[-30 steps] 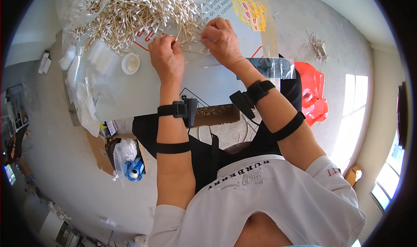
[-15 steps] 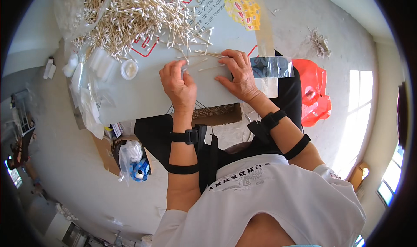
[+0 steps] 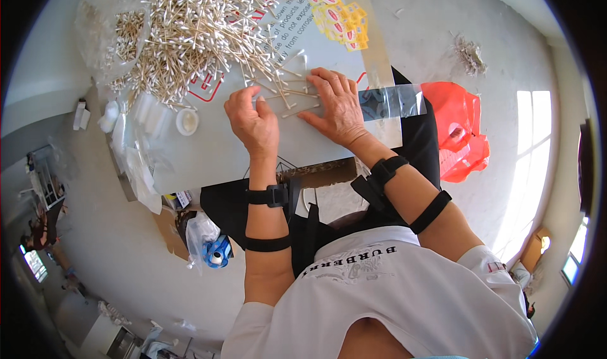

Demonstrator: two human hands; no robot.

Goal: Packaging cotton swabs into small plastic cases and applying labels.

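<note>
Cotton swabs (image 3: 292, 100): small batch lying on the grey work surface (image 3: 208, 157), between and under both hands, just clear of the big loose pile (image 3: 183, 33) at upper left. Left hand (image 3: 254, 120) palm down, fingers curled loosely, fingertips resting on or just beside the batch; no pinch visible, so cannot tell whether anything is actually gripped. Right hand (image 3: 336, 106) flat, fingers spread and extended, pressing down on the swabs and on the near end of a clear plastic bag (image 3: 391, 101) running off to the right. Both wrists bent downward, forearms coming in from the lower edge, black straps and a small sensor unit on each. Risks, as judgement: batch sits very near the pile's stray swabs, so a sweep could drag extras in or push batch members back, spoiling the count. Flat-palm press gives poor control of thin round sticks, so likely to roll or fan out of alignment. Bag end under the right palm could crease or slide on the smooth surface. Small round white lid (image 3: 187, 121) and clear bag stack (image 3: 136, 150) at left, well apart, low concern.
</note>
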